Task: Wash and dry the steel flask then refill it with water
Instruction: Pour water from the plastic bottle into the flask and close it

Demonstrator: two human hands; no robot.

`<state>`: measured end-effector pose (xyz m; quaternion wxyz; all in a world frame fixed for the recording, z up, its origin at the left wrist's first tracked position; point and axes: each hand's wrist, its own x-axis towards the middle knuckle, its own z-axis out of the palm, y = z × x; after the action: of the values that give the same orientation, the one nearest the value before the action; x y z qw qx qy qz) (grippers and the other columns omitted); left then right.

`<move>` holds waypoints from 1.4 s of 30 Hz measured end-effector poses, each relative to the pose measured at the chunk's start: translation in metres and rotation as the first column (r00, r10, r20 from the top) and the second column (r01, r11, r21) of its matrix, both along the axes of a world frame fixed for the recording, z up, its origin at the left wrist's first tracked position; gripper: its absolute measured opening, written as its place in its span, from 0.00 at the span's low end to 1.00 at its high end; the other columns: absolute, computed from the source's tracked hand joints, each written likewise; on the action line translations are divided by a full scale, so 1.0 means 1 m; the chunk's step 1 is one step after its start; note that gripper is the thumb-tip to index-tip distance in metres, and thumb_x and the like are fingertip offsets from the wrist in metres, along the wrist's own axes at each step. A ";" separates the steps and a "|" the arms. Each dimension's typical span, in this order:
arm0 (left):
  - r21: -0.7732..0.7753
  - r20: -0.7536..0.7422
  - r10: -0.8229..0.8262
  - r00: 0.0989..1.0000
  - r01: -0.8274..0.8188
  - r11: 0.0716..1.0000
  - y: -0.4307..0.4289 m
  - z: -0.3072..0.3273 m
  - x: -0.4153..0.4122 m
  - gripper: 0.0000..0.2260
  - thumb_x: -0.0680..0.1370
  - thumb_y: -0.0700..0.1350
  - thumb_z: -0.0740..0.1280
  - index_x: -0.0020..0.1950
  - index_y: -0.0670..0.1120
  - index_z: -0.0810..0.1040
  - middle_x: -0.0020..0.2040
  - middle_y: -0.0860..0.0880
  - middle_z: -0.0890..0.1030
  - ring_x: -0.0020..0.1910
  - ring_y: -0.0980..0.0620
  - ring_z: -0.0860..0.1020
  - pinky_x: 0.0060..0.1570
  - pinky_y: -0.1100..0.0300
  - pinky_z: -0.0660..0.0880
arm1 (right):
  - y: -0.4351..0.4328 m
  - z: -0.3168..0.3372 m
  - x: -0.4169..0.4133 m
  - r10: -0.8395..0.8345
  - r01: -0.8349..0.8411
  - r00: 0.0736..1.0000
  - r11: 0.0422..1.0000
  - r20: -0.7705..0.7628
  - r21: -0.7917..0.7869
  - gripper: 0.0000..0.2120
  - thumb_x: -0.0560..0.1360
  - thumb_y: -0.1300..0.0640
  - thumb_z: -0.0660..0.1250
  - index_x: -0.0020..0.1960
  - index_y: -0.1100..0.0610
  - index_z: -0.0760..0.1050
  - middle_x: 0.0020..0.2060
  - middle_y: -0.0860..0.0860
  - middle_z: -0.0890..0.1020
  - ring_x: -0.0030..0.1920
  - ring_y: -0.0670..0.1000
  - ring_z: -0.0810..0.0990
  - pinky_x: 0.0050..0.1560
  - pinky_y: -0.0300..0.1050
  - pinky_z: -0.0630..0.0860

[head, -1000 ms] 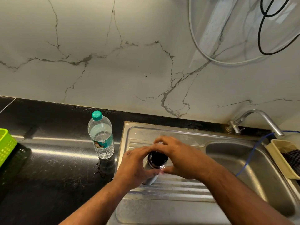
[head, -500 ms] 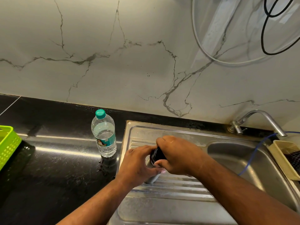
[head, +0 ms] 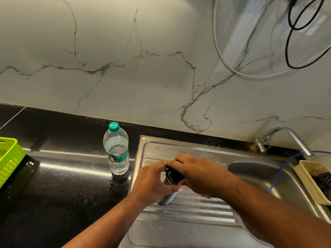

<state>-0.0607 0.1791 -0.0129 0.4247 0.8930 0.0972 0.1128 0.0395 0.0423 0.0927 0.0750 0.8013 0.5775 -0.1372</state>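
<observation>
The steel flask (head: 167, 198) stands upright on the ribbed drainboard (head: 197, 208) of the steel sink. My left hand (head: 152, 183) is wrapped around the flask's body. My right hand (head: 198, 174) is closed over the black cap (head: 172, 176) at the flask's top. Most of the flask is hidden by both hands; only its lower end and part of the cap show. A clear plastic water bottle (head: 117, 151) with a teal cap stands on the black counter just left of the sink.
The sink basin (head: 265, 178) lies to the right, with the tap (head: 286, 138) at its back. A beige tray (head: 311, 179) holding a dark cloth sits at the far right. A green basket (head: 9, 158) is at the left edge. A small puddle lies by the bottle.
My right hand has closed down over the flask's black top and turned on it; one second ago the dark top was exposed between my fingers. The flask stays on the drainboard.
</observation>
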 end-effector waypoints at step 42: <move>0.070 -0.061 0.106 0.992 -0.102 0.992 -0.016 -0.007 -0.009 0.29 0.71 0.65 0.71 0.71 0.66 0.70 0.48 0.68 0.79 0.50 0.65 0.72 0.65 0.53 0.69 | 0.003 -0.031 -0.004 -0.312 0.292 0.946 0.937 0.083 0.192 0.26 0.76 0.29 0.61 0.61 0.49 0.66 0.43 0.46 0.77 0.41 0.47 0.78 0.42 0.41 0.77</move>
<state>-0.0699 0.1635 -0.0196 0.3847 0.9037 0.1535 0.1090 0.0350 0.0454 0.0613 0.0140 0.8904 0.4522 -0.0500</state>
